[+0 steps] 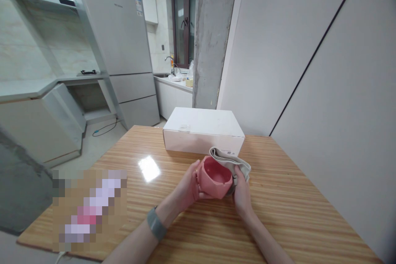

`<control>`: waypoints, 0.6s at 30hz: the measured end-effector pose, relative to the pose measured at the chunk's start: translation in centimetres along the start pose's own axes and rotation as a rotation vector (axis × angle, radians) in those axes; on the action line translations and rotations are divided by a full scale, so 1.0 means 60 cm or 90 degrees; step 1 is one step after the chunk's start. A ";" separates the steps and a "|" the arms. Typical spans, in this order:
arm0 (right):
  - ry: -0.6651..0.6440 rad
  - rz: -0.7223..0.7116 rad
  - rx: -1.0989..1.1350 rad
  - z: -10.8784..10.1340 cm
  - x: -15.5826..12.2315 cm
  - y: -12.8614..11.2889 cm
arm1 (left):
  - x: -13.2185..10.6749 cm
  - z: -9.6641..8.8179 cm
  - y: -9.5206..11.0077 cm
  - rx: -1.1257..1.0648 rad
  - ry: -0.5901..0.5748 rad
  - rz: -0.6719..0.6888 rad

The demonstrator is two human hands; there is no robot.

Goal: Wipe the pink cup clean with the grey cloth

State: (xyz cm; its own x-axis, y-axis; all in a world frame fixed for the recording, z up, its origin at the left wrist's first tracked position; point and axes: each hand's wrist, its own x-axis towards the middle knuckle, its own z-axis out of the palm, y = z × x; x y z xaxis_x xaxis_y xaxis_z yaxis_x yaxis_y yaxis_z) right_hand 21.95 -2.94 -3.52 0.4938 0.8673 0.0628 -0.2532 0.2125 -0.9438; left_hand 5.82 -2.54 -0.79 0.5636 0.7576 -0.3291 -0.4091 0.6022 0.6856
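Observation:
A pink faceted bowl (213,181) is held up over the table, tilted so that its hollow inside shows. My left hand (189,185) wraps around its left side and underside, with a grey-green band on that wrist. In my right hand (241,192) is a folded light-grey cloth (233,165), which lies against the bowl's right side and over part of its rim. The fingers of the right hand are partly hidden behind the cloth.
A white cardboard box (201,130) stands on the wooden table (278,198) just beyond the bowl. A blurred-out patch (89,210) covers something at the table's left. Farther back are a fridge (117,37), a sink counter and a concrete pillar (213,37).

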 end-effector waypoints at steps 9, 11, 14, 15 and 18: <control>-0.098 0.107 0.090 0.005 -0.008 -0.004 | 0.012 -0.017 -0.007 0.003 0.061 0.024; -0.083 0.079 0.096 0.008 -0.009 -0.005 | 0.012 -0.012 -0.007 -0.024 0.058 0.055; -0.056 0.045 0.086 0.010 -0.007 -0.005 | 0.008 -0.003 -0.006 -0.077 -0.007 0.103; -0.044 0.041 0.076 0.009 -0.005 -0.005 | 0.006 -0.001 -0.006 -0.088 -0.029 0.108; -0.010 0.049 0.051 0.002 0.001 -0.003 | 0.002 0.001 -0.005 -0.081 -0.044 0.069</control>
State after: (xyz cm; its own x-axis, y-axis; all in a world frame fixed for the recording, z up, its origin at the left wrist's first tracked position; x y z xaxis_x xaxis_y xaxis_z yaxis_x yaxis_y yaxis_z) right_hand 21.90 -2.86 -3.33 0.4571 0.8894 -0.0035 -0.3558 0.1792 -0.9172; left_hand 6.06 -2.64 -0.99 0.5574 0.8032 -0.2102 -0.5548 0.5487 0.6254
